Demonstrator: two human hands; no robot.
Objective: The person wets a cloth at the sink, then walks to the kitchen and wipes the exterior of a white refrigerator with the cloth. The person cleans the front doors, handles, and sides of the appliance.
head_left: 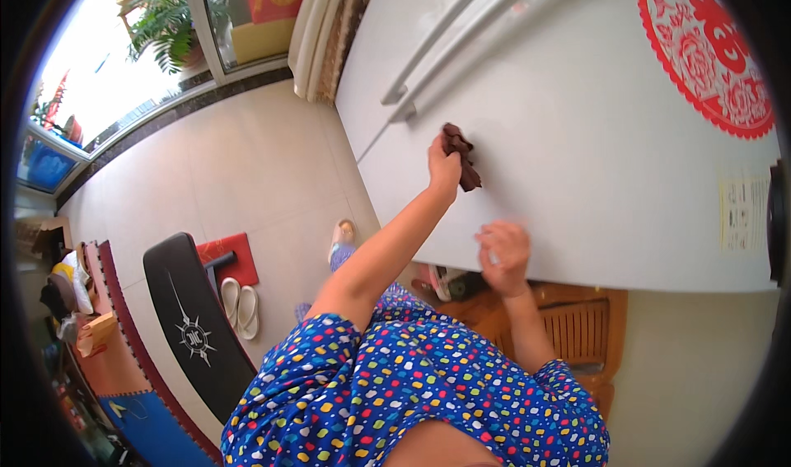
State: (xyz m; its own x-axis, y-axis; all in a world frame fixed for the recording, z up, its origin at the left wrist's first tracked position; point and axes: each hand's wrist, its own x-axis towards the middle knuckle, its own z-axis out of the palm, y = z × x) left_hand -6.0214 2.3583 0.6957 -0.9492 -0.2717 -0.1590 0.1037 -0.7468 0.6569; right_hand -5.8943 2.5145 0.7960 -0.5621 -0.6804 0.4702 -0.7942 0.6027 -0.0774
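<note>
My left hand (446, 169) grips a bunched dark brown cloth (462, 164) against or just off the white door (575, 158) of what looks like a refrigerator. The cloth is a short way below the ends of two long pale door handles (426, 87). My right hand (505, 257), blurred, is near the door's lower edge with its fingers loosely bent and apart. Nothing shows in it, and I cannot tell whether it touches the door.
A red papercut decoration (710, 53) and a printed sheet (743, 214) are on the door. Below stands a wooden chair (578, 334). To the left are a black padded bench (185, 306), white shoes (248, 312), a foam mat (120, 368), and a curtain (315, 34) beside glass doors.
</note>
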